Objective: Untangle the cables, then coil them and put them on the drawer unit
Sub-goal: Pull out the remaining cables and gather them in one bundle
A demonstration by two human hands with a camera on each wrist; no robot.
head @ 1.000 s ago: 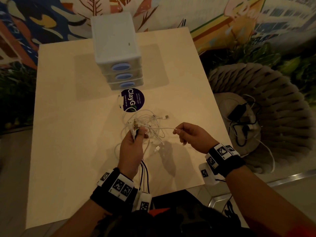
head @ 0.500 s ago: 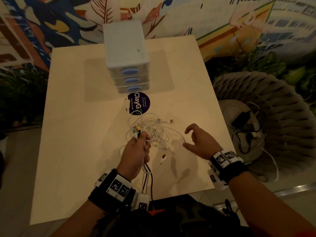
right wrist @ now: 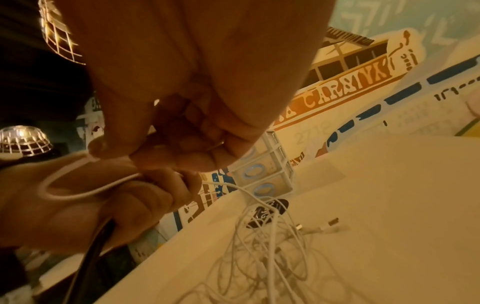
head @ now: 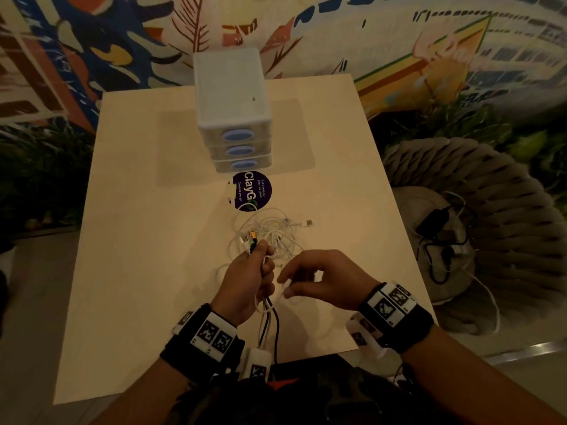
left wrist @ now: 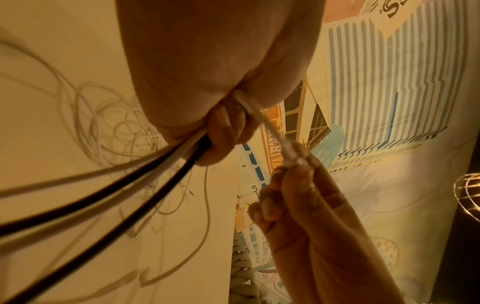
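Note:
A tangle of white cables [head: 270, 237] lies on the pale table [head: 147, 240], with a loose USB plug [head: 308, 223] at its right. My left hand [head: 248, 280] grips a bundle of white and black cables [left wrist: 166, 156], plug ends sticking up above the fist. My right hand [head: 319, 283] pinches a white cable [right wrist: 78, 185] close beside the left fist; a short loop of it runs between the hands. The white drawer unit [head: 233, 111] with blue oval handles stands at the far middle of the table, its top bare.
A round dark sticker [head: 251, 191] lies between the drawer unit and the tangle. To the right of the table stands a woven chair [head: 491, 228] holding a black charger and more cords [head: 441, 228]. A painted wall is behind.
My right hand let go of the strand it held out to the right, opened, then came left and pinched a white cable next to the left fist. The left hand kept its grip.

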